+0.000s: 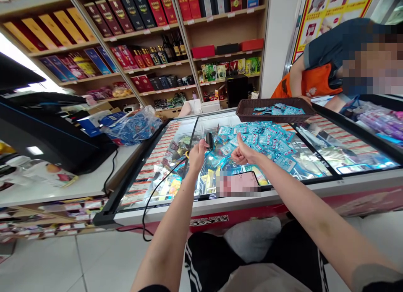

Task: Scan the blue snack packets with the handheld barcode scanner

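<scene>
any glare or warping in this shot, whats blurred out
Head view: white glare at the left edge, bright patches on the freezer glass; head view: shelves slant, perhaps lens distortion or camera tilt; head view: pixelated blocks cover part of the phone and an upper-right area.

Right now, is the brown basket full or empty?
Not empty: blue packets lie inside the basket, visible between its walls.

Hands [196, 158], corded black scanner [209, 141], blue packets [263, 136]
</scene>
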`<state>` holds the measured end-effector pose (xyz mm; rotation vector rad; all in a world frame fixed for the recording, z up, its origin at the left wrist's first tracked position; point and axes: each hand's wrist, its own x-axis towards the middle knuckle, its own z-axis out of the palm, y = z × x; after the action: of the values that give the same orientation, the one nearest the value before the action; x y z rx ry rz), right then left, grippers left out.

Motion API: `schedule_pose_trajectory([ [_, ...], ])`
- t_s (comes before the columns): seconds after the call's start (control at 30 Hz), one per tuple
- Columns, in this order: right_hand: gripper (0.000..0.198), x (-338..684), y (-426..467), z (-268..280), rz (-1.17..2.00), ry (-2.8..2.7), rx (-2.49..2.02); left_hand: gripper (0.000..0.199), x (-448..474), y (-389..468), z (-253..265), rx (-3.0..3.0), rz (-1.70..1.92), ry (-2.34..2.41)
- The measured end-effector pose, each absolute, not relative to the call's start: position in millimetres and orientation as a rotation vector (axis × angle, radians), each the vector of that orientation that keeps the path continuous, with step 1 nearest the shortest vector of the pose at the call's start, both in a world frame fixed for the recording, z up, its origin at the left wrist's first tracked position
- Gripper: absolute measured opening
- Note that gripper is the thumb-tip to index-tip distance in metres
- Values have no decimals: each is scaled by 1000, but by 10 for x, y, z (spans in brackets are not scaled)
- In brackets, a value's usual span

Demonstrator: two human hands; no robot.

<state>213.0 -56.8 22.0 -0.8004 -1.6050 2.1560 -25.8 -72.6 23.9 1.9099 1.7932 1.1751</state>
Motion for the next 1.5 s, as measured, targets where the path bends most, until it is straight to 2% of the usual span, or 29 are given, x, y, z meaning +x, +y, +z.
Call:
schedule_pose_trajectory([
  [0.07,95,2175,-609,201,2102,-1616,-862,55,-476,-692,134,2106,1135,2079],
  [0.17,101,2223,-653,157,1966,-1679,-1006,72,-714,-660,-2,2206,703,2287],
  [0.27,104,2221,-692,121,1839,-1741,-1124,57,-758,-642,-49,2180,447,2305],
  [0.33,97,2177,-721,114,1790,-1722,-1175,49,-672,-643,-44,2142,396,2247],
  [0.47,75,1968,-778,131,1696,-1547,-1209,49,-235,-764,-29,2106,523,2211],
  [0.57,59,1789,-818,165,1574,-1448,-1071,44,281,-987,25,2065,1008,2046],
  [0.67,47,1797,-869,250,1390,-1213,-937,46,729,-1211,188,2193,1179,1751],
  [0.73,40,2005,-896,340,1427,-1120,-796,53,850,-1283,325,2351,1145,1468],
  [0.83,38,2608,-892,491,1455,-1096,-799,33,708,-1207,427,2361,973,1271],
  [0.97,30,3427,-771,618,1553,-1382,-1039,37,244,-834,190,2223,953,1542],
  [1.03,31,3587,-677,611,1475,-1615,-1181,41,75,-626,-26,2184,916,1694],
  [1.13,33,3464,-529,507,1111,-1714,-1300,47,-9,-371,-297,2211,911,1852],
  [1.23,32,3156,-406,346,924,-1778,-1317,55,50,-193,-417,2259,884,1927],
  [1.4,34,2886,-276,120,1124,-1895,-1177,59,162,-25,-439,2280,748,2000],
  [1.5,38,2894,-228,71,1135,-1962,-1163,58,182,19,-450,2348,728,1957],
])
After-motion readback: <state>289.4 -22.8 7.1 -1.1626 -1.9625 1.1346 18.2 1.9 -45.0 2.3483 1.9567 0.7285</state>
